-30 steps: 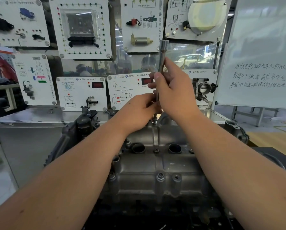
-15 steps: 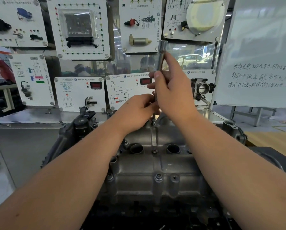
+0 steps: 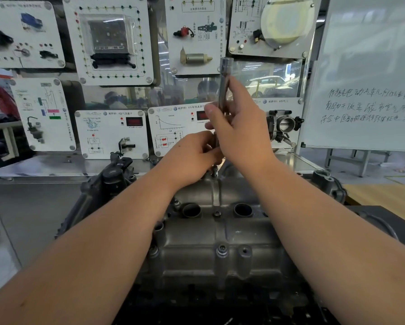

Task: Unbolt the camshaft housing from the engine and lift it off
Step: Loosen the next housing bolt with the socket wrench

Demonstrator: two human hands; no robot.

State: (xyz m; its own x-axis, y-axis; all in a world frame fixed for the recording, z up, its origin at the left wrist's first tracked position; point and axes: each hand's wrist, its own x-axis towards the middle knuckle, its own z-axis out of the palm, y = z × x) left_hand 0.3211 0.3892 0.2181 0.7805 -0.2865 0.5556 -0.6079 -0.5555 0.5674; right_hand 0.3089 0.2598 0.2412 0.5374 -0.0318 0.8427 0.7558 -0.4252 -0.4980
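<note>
- Head view, near edge: camshaft housing (image 3: 210,233) sits on top of the engine (image 3: 98,195), both forearms reaching over it toward its far rim; not lifted, seated flat as far as visible.
- Nearest bolt (image 3: 222,250) is in its boss on the front edge of the housing, an empty hole just beside it; centre bolt (image 3: 216,214) sits between the two round wells. Judgement: several fasteners remain, so unbolting is partway at most.
- Left hand (image 3: 192,158) is curled low at the far rim, fingers pinching the bottom end of the socket extension (image 3: 223,90) just above a far bolt (image 3: 214,172); likely steadying the tip on the bolt head so it doesn't slip off.
- Right hand (image 3: 239,127) is higher up, thumb and fingers wrapped round the tool's shaft, which stands near upright; grip suits spinning it by hand, so that bolt is probably already loose.
- Tool's top end sticks out above the right hand, bare, no ratchet on it.
- Far: training panels (image 3: 112,41) on the wall behind, whiteboard (image 3: 370,73) with handwriting at right.
</note>
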